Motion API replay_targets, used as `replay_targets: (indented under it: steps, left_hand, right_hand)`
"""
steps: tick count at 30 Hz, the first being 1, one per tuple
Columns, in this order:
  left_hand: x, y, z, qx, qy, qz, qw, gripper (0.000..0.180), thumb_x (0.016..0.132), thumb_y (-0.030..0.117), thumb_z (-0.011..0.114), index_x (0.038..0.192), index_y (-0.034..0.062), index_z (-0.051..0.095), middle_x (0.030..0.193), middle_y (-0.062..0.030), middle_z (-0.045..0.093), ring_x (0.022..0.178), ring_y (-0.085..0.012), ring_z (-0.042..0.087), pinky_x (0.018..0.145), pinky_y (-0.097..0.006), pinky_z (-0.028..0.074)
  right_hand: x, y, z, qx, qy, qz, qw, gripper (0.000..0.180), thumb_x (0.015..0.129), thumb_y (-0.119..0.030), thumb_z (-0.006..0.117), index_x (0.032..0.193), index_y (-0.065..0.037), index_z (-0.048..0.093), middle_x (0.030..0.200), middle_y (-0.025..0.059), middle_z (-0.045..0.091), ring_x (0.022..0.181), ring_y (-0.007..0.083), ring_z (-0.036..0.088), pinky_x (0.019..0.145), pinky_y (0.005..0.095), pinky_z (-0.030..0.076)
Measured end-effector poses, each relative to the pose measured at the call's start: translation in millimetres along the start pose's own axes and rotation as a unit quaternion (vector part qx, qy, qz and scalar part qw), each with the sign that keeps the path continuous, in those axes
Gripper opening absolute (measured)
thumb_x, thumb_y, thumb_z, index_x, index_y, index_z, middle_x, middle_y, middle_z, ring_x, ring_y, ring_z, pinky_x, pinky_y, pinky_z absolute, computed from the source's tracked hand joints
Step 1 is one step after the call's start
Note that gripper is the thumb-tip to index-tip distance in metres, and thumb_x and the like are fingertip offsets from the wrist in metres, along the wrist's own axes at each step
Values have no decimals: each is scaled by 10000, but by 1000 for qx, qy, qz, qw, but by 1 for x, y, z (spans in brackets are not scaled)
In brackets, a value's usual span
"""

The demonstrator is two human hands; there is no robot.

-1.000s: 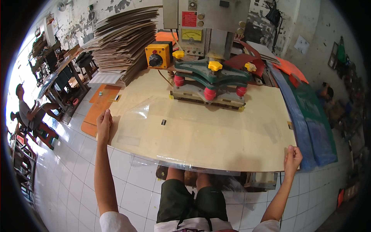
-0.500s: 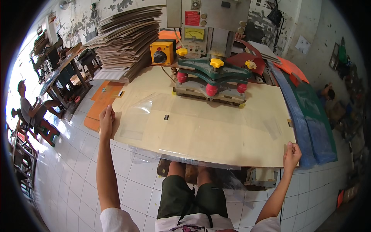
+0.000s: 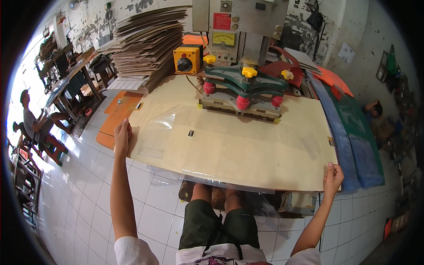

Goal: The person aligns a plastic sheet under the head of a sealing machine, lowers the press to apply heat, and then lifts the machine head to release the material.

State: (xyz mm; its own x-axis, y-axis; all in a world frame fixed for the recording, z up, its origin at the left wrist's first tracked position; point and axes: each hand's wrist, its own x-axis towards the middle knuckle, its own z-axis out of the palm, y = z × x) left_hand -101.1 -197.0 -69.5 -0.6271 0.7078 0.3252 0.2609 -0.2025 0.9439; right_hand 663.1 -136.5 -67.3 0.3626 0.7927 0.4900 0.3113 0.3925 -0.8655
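Observation:
A large clear plastic sheet (image 3: 207, 152) lies over the wide beige table top (image 3: 247, 154) in front of me. My left hand (image 3: 122, 138) grips the sheet's left edge at the table's left side. At the near right corner my right hand (image 3: 332, 176) pinches the sheet's edge. Behind the sheet stands a press machine with a green head (image 3: 247, 81), red cylinders and yellow knobs, resting on a flat block on the table. A small dark tab (image 3: 191, 133) sits on the table under the sheet.
A tall stack of cardboard sheets (image 3: 148, 42) stands at the back left beside a yellow switch box (image 3: 187, 59). Blue and green sheets (image 3: 357, 141) hang along the table's right side. A person (image 3: 37, 121) sits at the far left; another crouches at right (image 3: 373, 110). White tiled floor below.
The view has come closer to the table and press. Both hands keep their hold on the sheet's edges, which sits slightly nearer to me.

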Motion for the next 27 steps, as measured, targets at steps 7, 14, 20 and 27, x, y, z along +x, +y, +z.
replay_targets:
  steps: [7,14,20,27]
  left_hand:
    - [-1,3,2,20,-3,-5,1000,428,1045,390,525,725,105,521,663,38,462,606,-57,415,551,-229,329]
    - [2,-2,-2,0,-5,-4,1000,421,1035,403,547,737,106,555,646,38,488,565,-45,413,516,-216,311]
    - [1,-1,3,-5,1,-8,1000,419,1037,395,545,735,105,549,643,38,483,557,-48,401,514,-222,301]
    - [1,3,3,7,-17,-13,1000,413,1043,372,532,736,97,511,677,37,459,621,-60,403,570,-227,337]
  right_hand:
    - [0,-2,0,4,0,13,1000,326,986,-246,688,753,-71,540,548,-61,437,442,8,355,395,206,243]
    - [0,1,-1,-14,-3,8,1000,327,988,-250,684,755,-68,542,547,-60,436,446,10,359,405,205,249]
    - [0,-2,1,-19,-2,11,1000,322,989,-234,679,754,-62,541,545,-60,428,442,10,351,405,207,244]
    - [23,-24,6,-202,-80,-18,976,226,932,-164,708,846,8,589,627,-15,503,560,69,473,505,254,382]
